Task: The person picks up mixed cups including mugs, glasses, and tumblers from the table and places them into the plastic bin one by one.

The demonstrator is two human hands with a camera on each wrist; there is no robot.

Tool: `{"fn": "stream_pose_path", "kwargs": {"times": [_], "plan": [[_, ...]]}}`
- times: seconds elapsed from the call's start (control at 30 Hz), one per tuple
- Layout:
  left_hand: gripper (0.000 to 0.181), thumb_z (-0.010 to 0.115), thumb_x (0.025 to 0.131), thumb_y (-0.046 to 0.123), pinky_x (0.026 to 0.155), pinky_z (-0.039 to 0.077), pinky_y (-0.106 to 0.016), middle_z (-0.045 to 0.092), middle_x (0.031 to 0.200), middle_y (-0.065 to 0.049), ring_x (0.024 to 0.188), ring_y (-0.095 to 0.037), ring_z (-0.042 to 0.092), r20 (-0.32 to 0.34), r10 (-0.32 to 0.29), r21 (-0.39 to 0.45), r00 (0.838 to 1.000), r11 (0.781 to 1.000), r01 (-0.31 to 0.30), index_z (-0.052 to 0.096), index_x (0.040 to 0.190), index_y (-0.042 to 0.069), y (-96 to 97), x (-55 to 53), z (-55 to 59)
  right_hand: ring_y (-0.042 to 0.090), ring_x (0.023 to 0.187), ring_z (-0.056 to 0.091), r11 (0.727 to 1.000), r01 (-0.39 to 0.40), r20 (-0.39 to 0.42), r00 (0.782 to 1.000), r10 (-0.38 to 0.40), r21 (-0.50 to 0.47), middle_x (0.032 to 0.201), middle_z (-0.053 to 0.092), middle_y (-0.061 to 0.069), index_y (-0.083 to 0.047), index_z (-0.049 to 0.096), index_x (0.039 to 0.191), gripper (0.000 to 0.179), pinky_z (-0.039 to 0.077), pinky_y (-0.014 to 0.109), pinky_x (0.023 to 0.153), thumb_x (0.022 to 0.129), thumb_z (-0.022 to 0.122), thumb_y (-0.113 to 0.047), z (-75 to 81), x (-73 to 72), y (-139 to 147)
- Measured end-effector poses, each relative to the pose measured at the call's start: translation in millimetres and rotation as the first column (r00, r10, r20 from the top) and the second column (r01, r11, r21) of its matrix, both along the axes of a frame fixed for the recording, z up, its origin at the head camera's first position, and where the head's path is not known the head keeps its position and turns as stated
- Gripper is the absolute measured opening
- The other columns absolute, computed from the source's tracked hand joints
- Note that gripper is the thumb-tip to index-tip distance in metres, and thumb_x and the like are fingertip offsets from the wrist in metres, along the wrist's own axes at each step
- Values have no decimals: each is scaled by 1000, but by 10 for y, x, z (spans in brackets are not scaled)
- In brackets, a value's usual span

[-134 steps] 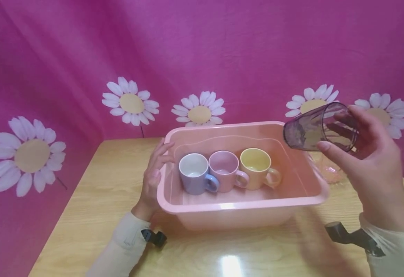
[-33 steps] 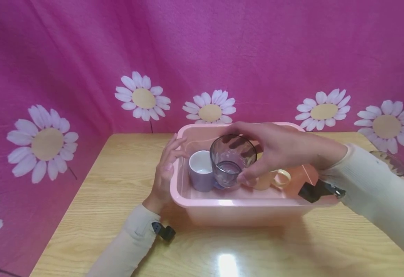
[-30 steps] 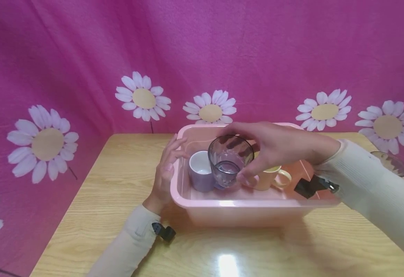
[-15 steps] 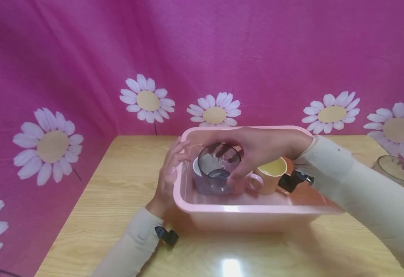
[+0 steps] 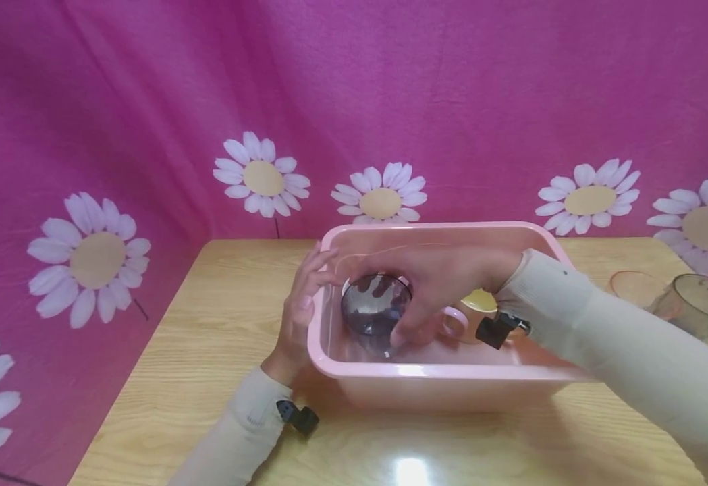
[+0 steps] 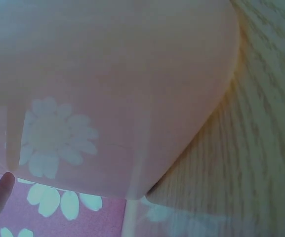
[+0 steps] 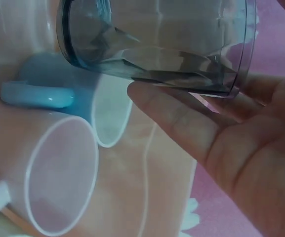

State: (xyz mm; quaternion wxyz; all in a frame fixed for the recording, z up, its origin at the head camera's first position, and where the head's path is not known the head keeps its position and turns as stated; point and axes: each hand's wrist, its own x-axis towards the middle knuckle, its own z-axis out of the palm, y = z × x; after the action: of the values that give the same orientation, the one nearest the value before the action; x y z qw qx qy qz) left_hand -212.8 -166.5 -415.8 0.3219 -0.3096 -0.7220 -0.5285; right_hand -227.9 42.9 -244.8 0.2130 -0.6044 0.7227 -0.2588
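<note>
My right hand (image 5: 435,287) reaches down into a pink plastic tub (image 5: 451,371) and grips a smoky grey drinking glass (image 5: 374,307) at the tub's left end. The right wrist view shows the grey glass (image 7: 157,49) close beside a blue mug (image 7: 65,84), fingers along its side. Next to that mug stands a pink mug (image 7: 58,173). A yellow mug (image 5: 480,304) sits farther right in the tub, partly behind my right wrist. My left hand (image 5: 302,314) holds the tub's left rim, fingertips curled over it; the left wrist view shows mostly the tub's outer wall (image 6: 107,123).
Right of the tub, a clear pinkish glass (image 5: 630,287) and a dark-tinted glass (image 5: 700,307) stand on the wooden table (image 5: 220,297), partly behind my right sleeve. A magenta curtain (image 5: 354,101) with printed daisies hangs behind the table.
My right hand has brought the grey glass left from beyond the tub's right side, then lowered it beside the blue mug, which it now mostly covers. The left hand keeps its place on the rim.
</note>
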Motion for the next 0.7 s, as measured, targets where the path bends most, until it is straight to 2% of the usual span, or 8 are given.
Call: {"fn": "stream_pose_path", "kwargs": {"times": [0.1,0.2,0.3,0.43,0.53,0.6,0.67,0.7], "plan": [[51,25,95,39,114,21,-55,45,142,-15,143,-36,20,7,10,-3,1000,1000,-10,57,103,0,-1,9,10,16,111,57,998,49,43,998,-51,44,121,58,1,-16,51,127,67,47,38,97,68,83,-11,-58,21,4],[50,25,95,38,114,19,-55,45,142,-15,143,-36,20,9,11,-1,1000,1000,-11,57,103,0,2,16,9,16,109,58,999,35,-36,999,-34,18,117,59,-2,-20,54,121,66,47,33,95,64,85,-15,-116,6,-20],[50,25,95,37,114,18,-56,45,142,-17,143,-37,20,1,5,4,1000,1000,-5,57,102,-1,6,21,2,11,107,57,1000,19,-135,991,-17,12,115,58,-11,-24,57,118,64,47,28,94,62,87,-23,-225,-65,-27],[53,24,95,38,114,17,-56,45,142,-18,143,-39,19,-2,-5,7,1000,1000,5,57,101,-4,10,20,-8,5,109,55,995,65,-197,979,-50,70,119,54,-14,-22,57,122,67,45,25,95,63,87,-34,-411,-156,5],[54,25,95,40,115,17,-55,45,142,-17,143,-37,19,6,-13,9,1000,1000,13,57,101,-3,10,12,-9,7,110,54,981,134,-181,977,-109,137,123,52,-10,-23,51,130,75,47,26,93,64,86,-38,-488,-163,38],[54,25,96,42,115,17,-55,45,142,-17,144,-36,19,10,-14,12,1000,1000,14,58,102,-1,10,9,-2,10,108,55,967,179,-136,978,-156,180,123,52,-7,-25,47,133,78,54,27,80,65,85,-36,-508,-144,51],[54,25,96,43,115,17,-54,44,142,-18,144,-34,19,10,-17,15,1000,1000,16,58,101,-1,12,7,3,11,106,56,961,195,-112,978,-176,194,122,53,-6,-25,46,133,78,55,28,77,66,85,-35,-517,-132,56],[55,25,96,43,115,17,-54,45,142,-19,144,-34,19,7,-17,15,1000,1000,16,58,101,-1,13,6,6,13,103,58,960,201,-100,978,-184,197,121,54,-6,-26,47,132,77,57,29,70,66,85,-35,-518,-129,57]]}}
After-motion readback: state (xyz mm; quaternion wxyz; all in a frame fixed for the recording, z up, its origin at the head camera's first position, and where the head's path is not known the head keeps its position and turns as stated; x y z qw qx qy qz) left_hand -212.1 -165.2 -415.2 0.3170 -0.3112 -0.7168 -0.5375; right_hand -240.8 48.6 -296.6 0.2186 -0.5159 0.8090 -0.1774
